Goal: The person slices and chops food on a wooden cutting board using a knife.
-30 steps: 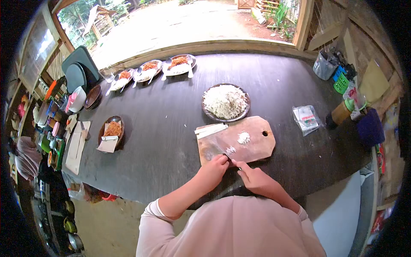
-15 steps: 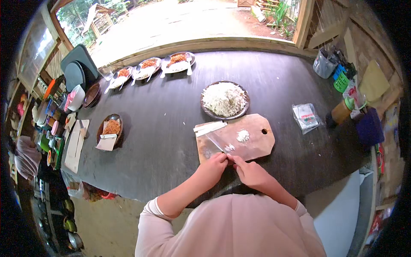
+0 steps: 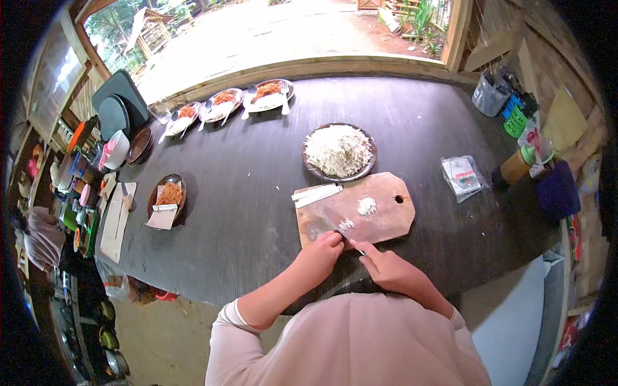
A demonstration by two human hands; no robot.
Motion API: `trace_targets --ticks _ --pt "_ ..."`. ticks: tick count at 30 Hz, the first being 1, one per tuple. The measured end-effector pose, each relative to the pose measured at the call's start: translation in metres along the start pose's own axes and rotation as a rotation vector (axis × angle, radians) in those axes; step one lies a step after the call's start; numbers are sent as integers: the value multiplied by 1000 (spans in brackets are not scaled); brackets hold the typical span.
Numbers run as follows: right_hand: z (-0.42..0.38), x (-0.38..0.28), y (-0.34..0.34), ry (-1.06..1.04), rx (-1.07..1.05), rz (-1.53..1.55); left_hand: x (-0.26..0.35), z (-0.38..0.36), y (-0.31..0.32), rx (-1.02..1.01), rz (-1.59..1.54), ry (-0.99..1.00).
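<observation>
A wooden cutting board (image 3: 393,222) lies before me. My right hand (image 3: 388,265) grips a knife (image 3: 331,215), its blade angled over the board toward the upper left. At the board's near edge, my left hand (image 3: 324,249) has its fingers pressed together beside the blade; what they pinch is hidden. Small white cut pieces (image 3: 346,224) lie by the blade, and a little heap of white shreds (image 3: 366,206) sits farther right. White strips (image 3: 317,195) rest at the board's upper left corner. Behind the board, a dark plate (image 3: 308,168) carries a mound of white shreds (image 3: 340,149).
Three plates of food (image 3: 267,96) with cutlery stand along the back. A brown bowl (image 3: 183,212) with orange shreds is at left, near another knife (image 3: 124,191). To the right are a plastic packet (image 3: 462,177) and a bottle (image 3: 516,166). A person (image 3: 44,238) is at far left.
My right hand has shifted slightly right and down, and the knife's blade has drawn back a little toward me. The left hand stays almost in place.
</observation>
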State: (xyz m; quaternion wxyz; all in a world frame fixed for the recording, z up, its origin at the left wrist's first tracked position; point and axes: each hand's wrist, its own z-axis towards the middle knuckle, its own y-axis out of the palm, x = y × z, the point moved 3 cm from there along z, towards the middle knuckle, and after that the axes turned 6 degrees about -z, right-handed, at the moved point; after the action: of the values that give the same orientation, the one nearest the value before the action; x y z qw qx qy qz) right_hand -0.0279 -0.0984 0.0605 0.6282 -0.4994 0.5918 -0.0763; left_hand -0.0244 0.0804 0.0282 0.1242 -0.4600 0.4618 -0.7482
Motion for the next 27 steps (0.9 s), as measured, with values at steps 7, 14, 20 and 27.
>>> trace_targets --ticks 7,14,20,27 --pt "20 8 12 11 11 -48 -4 0 2 -7 -51 -6" --pt "6 28 -13 -66 91 133 0 4 -1 45 80 -35" --pt "0 44 -45 -22 143 -111 1 6 6 127 174 -54" --pt "7 73 -50 -232 317 -257 -4 8 12 125 179 -43"
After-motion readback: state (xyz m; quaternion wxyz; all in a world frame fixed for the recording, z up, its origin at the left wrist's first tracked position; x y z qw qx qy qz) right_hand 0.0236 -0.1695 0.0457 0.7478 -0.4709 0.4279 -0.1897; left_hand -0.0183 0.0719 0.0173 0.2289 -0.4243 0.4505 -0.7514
